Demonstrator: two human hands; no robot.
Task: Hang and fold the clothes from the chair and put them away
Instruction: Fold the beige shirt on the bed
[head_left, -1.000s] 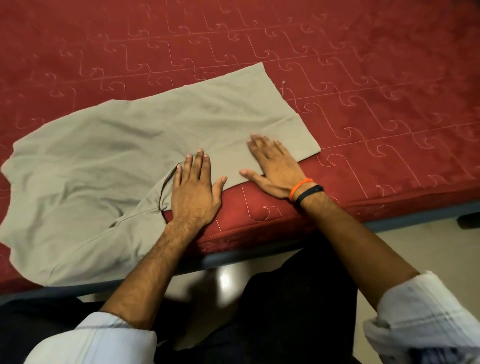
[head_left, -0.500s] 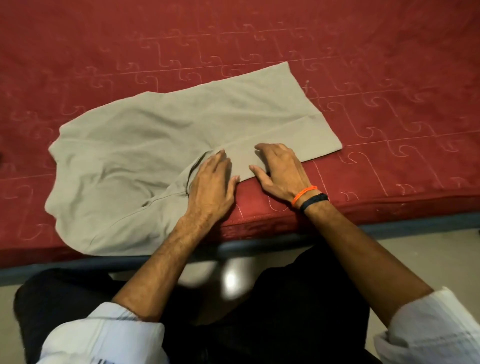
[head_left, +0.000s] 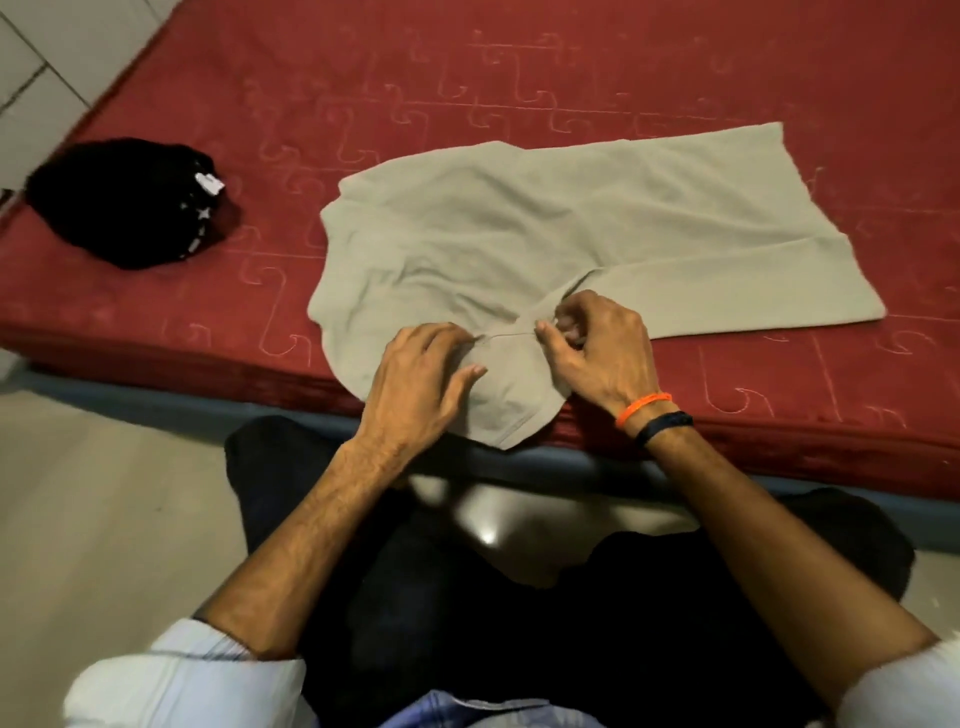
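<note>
A red quilted bed (head_left: 571, 78) is covered near its front edge by a spread khaki garment (head_left: 545, 234). A black bundle (head_left: 124, 202) is seen at the far left. The garment's neckline is pinched by the left hand (head_left: 415, 379) and gripped by the right hand (head_left: 597, 348), fingers curled
</note>
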